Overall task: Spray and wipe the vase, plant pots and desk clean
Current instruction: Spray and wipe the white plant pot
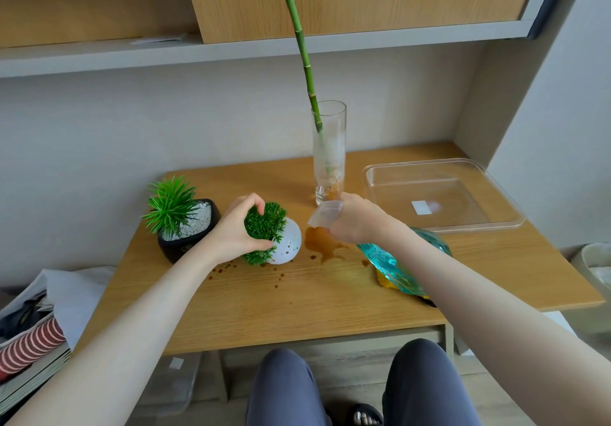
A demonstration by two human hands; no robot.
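My left hand (pixel 236 227) grips the green plant of a round white pot (pixel 289 243), which is tilted on its side above the wooden desk (pixel 297 303). My right hand (pixel 355 220) holds a spray bottle (pixel 390 260) with a translucent nozzle head (pixel 325 215) and blue-green liquid, its nozzle aimed at the white pot. Brown spots mark the white pot. A brown puddle (pixel 322 243) and small brown drops lie on the desk below. A tall glass vase (pixel 329 151) with a bamboo stalk stands behind. A black pot (pixel 190 230) with white pebbles and a spiky plant sits at the left.
A clear plastic tray (pixel 443 194) lies at the back right of the desk. Something yellow (pixel 385 280) lies under the bottle near my right forearm. Stacked books and cloth (pixel 33 336) sit left of the desk. A shelf (pixel 231 52) runs overhead. My knees are below the front edge.
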